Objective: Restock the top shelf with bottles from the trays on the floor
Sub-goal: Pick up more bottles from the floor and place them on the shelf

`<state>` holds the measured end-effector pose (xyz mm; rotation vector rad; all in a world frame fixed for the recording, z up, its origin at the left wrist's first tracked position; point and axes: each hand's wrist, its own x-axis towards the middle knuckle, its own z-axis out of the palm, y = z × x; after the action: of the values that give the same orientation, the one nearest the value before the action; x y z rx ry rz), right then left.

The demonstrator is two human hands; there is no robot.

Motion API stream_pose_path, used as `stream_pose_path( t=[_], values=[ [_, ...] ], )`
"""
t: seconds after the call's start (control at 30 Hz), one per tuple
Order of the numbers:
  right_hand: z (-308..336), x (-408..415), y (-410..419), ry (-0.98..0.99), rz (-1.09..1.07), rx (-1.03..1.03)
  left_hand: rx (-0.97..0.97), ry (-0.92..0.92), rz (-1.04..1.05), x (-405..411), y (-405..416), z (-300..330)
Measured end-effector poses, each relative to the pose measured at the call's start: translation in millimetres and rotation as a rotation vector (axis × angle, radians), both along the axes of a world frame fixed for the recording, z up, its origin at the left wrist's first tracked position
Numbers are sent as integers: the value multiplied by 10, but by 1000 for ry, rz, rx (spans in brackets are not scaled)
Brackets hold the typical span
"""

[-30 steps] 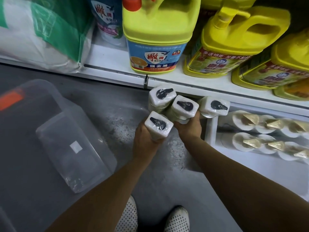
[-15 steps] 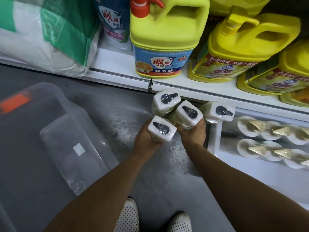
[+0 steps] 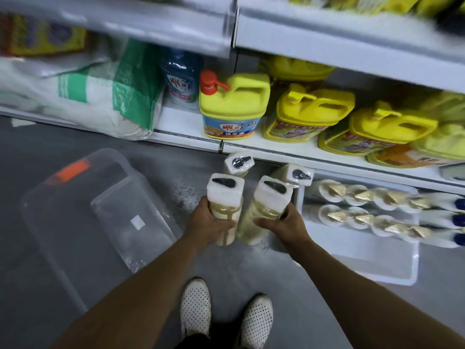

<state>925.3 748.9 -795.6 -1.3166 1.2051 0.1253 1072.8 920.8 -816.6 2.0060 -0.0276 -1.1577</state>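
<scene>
Between our two hands, above the floor, we carry four pale bottles upright: left hand (image 3: 210,222) wraps two bottles (image 3: 225,197), right hand (image 3: 281,222) wraps two more (image 3: 270,197), gripped low for lifting. Just right of our grip, the white tray (image 3: 364,260) holds more.

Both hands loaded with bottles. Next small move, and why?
Probably lift straight up toward the shelves. The left hand and right hand each grip pale bottles, already out of the white tray that holds more lying flat. Nothing is left to pick; the load only needs raising.
</scene>
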Motion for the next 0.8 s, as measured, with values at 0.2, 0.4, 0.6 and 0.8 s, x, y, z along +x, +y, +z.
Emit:
stream_pose_path(
  t=[0.2,0.4,0.6,0.8],
  values=[
    [1083,-5,-17,-71,17,151,25,26,-82,80,5,1338],
    [2261,67,-1,-174,56,172,-13,-20,-53,69,43,2460],
    [3280,112,63,-264,39,144,-37,-68,-31,71,56,3453],
    [4283,162,102,-337,17,116,-86,-98,5,136,44,4449]
  ],
)
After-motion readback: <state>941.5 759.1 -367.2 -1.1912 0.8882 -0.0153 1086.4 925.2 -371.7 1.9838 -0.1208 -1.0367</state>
